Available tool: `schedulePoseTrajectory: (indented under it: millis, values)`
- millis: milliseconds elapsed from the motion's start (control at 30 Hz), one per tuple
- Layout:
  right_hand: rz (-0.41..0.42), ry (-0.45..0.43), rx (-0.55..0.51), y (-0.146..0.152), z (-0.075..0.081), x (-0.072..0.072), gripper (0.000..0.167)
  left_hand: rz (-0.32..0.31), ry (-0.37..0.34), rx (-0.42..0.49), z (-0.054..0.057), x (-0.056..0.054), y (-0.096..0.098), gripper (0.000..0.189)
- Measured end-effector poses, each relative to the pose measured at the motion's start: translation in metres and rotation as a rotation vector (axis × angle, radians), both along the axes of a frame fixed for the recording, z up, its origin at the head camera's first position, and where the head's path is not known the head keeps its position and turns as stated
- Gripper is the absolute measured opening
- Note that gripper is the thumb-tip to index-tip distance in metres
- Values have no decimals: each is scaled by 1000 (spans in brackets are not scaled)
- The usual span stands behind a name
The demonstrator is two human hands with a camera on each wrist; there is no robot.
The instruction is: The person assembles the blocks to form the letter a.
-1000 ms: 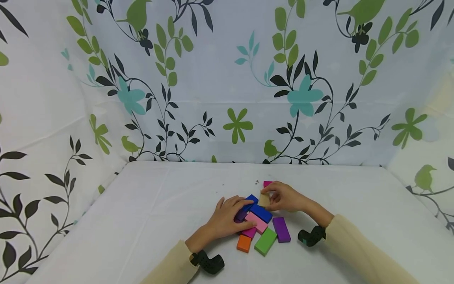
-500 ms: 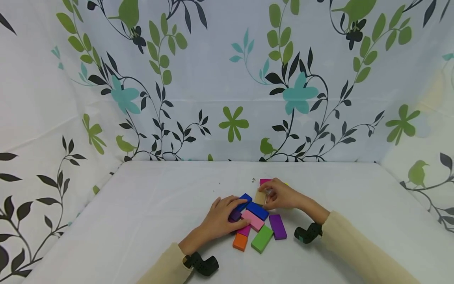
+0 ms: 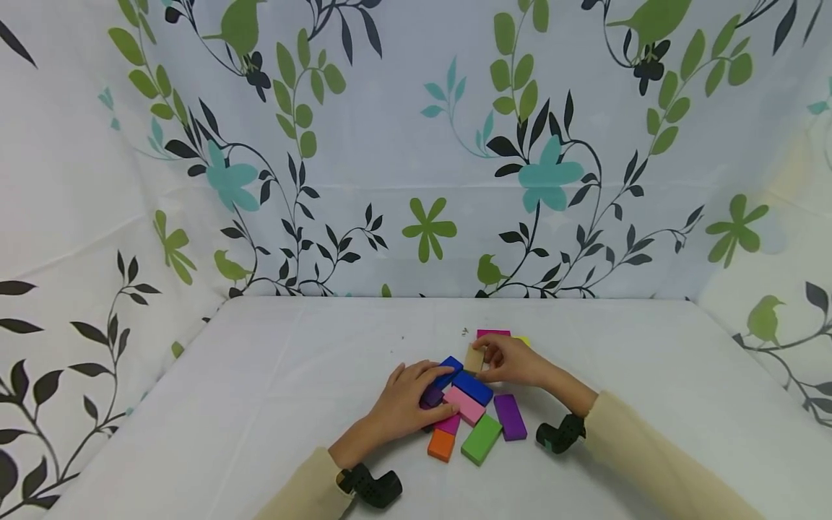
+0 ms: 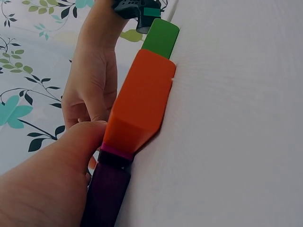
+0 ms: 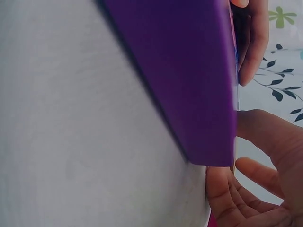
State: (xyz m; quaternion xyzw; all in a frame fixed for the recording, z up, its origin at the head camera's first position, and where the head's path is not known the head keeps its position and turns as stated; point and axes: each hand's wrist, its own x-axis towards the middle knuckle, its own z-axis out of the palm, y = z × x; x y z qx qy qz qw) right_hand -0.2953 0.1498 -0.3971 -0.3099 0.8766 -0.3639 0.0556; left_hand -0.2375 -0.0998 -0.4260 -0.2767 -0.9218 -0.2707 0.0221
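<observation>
My right hand (image 3: pixel 513 361) pinches a tan block (image 3: pixel 473 359) between thumb and fingers, at the far end of a cluster of coloured blocks. Beside it lie two blue blocks (image 3: pixel 473 388), then a pink block (image 3: pixel 464 406) and a magenta block (image 3: pixel 447 424). Spread over the cluster's left side is my left hand (image 3: pixel 406 401), its index finger on the farther blue block and its thumb by the pink and magenta ones. A dark purple block (image 3: pixel 432 396) shows between that thumb and finger. In the left wrist view the thumb reaches the edge of the orange block (image 4: pixel 142 99).
A green block (image 3: pixel 482 439) and a purple block (image 3: pixel 510 417) lie at the near right of the cluster. Beyond my right hand are another magenta block (image 3: pixel 493 333) and a partly hidden yellow block (image 3: pixel 522 340). The white table (image 3: pixel 312 375) meets a leaf-patterned curtain (image 3: pixel 364 144) behind.
My right hand has shifted the tan block slightly left and away along the blue blocks. More of the far magenta block and a yellow block now show. The left hand stays on the cluster.
</observation>
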Motion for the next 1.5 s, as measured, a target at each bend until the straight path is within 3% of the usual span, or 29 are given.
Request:
schedulePoseTrajectory:
  millis: [533, 767, 1267, 1500]
  values:
    - [-36, 33, 12, -5, 1, 1, 46, 5, -1, 22, 0, 2, -3, 59]
    - [-63, -68, -27, -13, 1, 4, 46, 4, -14, 32, -1, 5, -6, 59]
    - [-150, -178, -108, -14, -6, 2, 46, 2, -6, 37, 3, 6, -5, 58]
    - [-192, -186, -155, -18, -5, -1, 33, 15, -5, 28, 3, 6, -5, 59]
